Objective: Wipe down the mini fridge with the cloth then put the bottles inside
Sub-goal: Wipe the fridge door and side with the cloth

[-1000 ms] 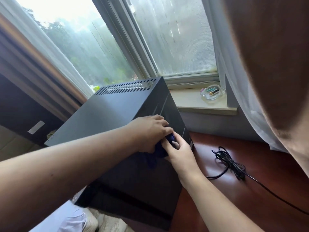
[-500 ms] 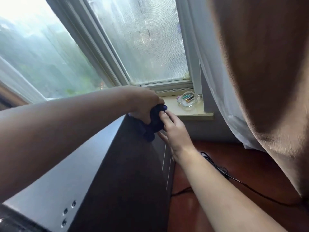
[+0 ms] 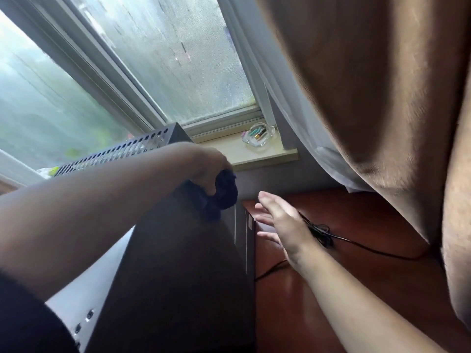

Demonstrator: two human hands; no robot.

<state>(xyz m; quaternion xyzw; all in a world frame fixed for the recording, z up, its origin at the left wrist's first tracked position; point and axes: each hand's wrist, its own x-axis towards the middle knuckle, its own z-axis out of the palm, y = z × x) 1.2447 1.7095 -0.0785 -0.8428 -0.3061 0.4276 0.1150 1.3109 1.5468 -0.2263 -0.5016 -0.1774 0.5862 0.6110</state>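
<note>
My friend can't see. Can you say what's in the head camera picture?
The left hand presses a bunched dark blue cloth on the black mini fridge by a window; the right hand hangs open beside it, above a black cord.

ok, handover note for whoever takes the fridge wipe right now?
Left hand: closed on the cloth, pressed at the fridge's top right edge.
Right hand: open, empty, beside the fridge, above the desk and cord.
Done: wiping is under way; how much is covered can't be told.
Left: finish wiping, then load the bottles. No bottles in view.
</note>
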